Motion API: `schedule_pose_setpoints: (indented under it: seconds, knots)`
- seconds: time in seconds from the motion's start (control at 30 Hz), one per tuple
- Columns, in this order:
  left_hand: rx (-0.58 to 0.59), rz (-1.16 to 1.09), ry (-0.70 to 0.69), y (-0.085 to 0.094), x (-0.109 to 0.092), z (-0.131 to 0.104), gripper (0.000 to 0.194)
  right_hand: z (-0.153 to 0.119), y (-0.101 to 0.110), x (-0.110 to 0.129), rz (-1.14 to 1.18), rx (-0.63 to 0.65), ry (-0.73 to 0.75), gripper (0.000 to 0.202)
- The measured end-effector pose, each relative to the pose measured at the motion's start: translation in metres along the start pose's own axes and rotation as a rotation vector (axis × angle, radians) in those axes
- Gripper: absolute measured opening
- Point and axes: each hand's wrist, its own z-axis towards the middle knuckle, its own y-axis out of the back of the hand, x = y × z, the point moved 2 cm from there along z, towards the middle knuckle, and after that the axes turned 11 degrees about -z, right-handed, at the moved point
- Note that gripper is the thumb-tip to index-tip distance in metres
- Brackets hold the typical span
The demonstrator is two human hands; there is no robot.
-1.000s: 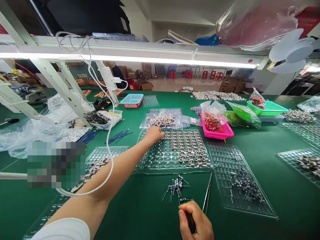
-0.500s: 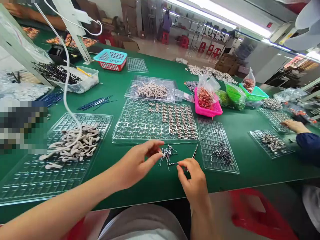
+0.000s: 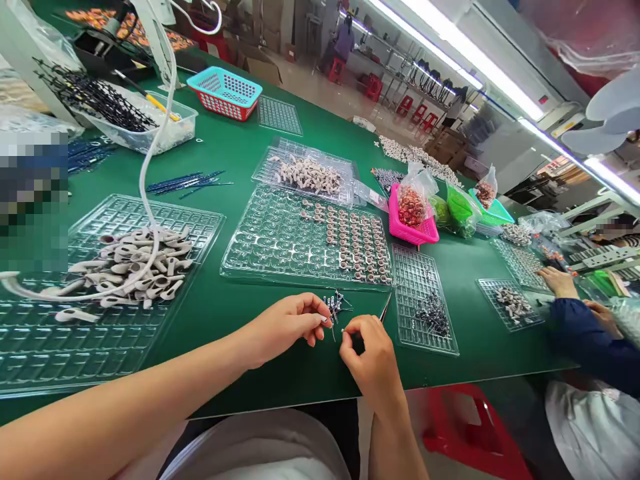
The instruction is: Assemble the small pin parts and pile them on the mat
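Observation:
My left hand [image 3: 293, 325] pinches a small white piece [image 3: 324, 319] between thumb and fingertips; a thin wire lead hangs near it. My right hand [image 3: 371, 353] is closed just to the right, thumb and index finger together with a tiny pale tip at their ends, too small to name. Beyond its knuckles pokes a slim metal tool like tweezers [image 3: 385, 307]; whether the hand grips it is hidden. Behind the fingers lies a small heap of wire-leaded parts [image 3: 340, 301]. Further back, a clear moulded tray [image 3: 280, 237] holds rows of beige ring-ended pieces [image 3: 357, 233] on its right side.
On the left, a clear tray [image 3: 95, 340] carries piled beige pieces [image 3: 145, 263], crossed by a white cable [image 3: 146, 173]. A tray with dark leaded parts [image 3: 433, 313] stands right of my hands. Behind are a pink basket [image 3: 413, 230] and a co-worker's sleeve [image 3: 585, 333] far right.
My left fingers have closed together on the white piece; before, thumb and index were apart. The dark leaded part at my right fingertips no longer shows clearly. The view has tilted and shifted.

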Motion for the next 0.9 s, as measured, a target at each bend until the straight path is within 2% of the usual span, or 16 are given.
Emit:
schedule_pose_setpoints:
  seconds: [0.1,0.17,0.27,0.33,0.5,0.67,0.9]
  knots:
    - [0.008,-0.044,0.017,0.0,0.004,0.001,0.022,-0.007,0.001,0.0,0.373,-0.016,-0.223,0.004]
    - [0.027,-0.062,0.034,0.0,0.008,0.002,0.024,-0.012,-0.005,0.001,0.665,-0.078,-0.344,0.01]
    - [0.053,-0.076,0.056,-0.001,0.012,0.002,0.025,-0.014,-0.016,0.003,1.002,-0.193,-0.412,0.017]
    - [0.063,-0.078,0.063,-0.001,0.013,0.0,0.026,-0.013,-0.023,0.007,1.12,-0.227,-0.421,0.015]
    - [0.112,0.022,0.014,-0.005,0.01,-0.005,0.027,-0.009,-0.026,0.017,1.163,-0.293,-0.406,0.007]
    - [0.208,0.149,-0.026,-0.011,0.008,-0.006,0.033,-0.008,-0.026,0.025,1.143,-0.417,-0.356,0.007]
    - [0.237,0.072,0.012,-0.011,0.01,-0.004,0.035,-0.01,-0.032,0.028,1.018,-0.39,-0.236,0.007]
